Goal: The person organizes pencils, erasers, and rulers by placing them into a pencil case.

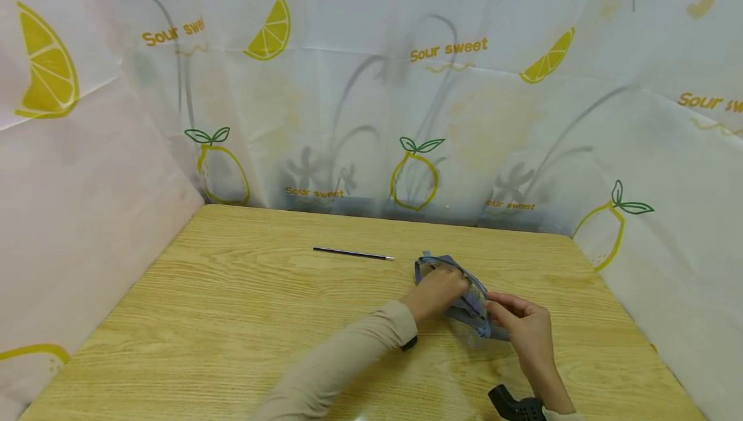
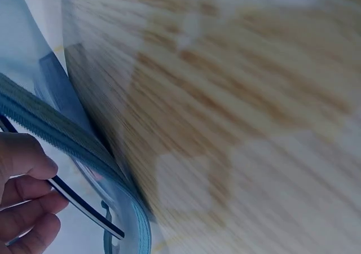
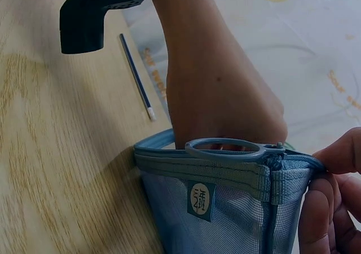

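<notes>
the wooden surface [image 1: 232, 318] is lying wide open to your left. the blue mesh pouch [image 1: 464, 298] is sitting right of centre; your left hand [image 1: 438, 292] is reaching inside, curling round a pen [image 2: 84, 206]. your right hand [image 1: 522, 327] is pinching its zipper end. another pen [image 1: 353, 254] is lying well apart behind.

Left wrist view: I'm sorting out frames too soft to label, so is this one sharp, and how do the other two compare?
Left wrist view: the wooden table is smeared by blur and its grain streaks, while the left hand and the pouch's zipper read better. Right wrist view: the mesh pouch is crisp. Head view: evenly lit, the pencil clear, with wide-angle bending at the edges.
</notes>
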`<state>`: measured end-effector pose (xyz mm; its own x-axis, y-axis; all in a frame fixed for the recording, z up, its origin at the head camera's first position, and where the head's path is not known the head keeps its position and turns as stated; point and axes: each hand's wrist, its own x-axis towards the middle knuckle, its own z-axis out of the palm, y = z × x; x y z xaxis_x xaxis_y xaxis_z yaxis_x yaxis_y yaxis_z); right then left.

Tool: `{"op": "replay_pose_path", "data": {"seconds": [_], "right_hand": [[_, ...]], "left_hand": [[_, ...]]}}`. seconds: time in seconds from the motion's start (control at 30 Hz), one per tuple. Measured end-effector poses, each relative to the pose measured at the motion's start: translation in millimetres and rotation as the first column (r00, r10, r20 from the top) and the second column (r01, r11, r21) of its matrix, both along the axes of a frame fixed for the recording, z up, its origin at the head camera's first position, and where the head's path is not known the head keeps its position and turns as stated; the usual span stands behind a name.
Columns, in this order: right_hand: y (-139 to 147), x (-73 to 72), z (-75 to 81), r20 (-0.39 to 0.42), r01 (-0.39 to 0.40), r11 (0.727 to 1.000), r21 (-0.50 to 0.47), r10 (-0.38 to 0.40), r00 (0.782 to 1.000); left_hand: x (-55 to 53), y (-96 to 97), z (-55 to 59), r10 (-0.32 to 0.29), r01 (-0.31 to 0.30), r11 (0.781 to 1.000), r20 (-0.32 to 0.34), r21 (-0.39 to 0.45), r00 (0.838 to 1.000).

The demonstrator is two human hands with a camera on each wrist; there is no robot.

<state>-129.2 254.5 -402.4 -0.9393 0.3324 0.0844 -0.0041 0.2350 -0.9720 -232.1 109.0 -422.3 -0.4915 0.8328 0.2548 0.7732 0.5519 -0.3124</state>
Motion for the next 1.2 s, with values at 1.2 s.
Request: {"op": "replay_pose_path", "data": {"seconds": [1.2], "right_hand": [[1,1.5,1.3,0.008,-0.01,1.0,0.0,0.01,1.0]], "left_hand": [[6.9,3.5,0.3,0.074,-0.074,0.997,-0.002,0.005,0.997]]}}
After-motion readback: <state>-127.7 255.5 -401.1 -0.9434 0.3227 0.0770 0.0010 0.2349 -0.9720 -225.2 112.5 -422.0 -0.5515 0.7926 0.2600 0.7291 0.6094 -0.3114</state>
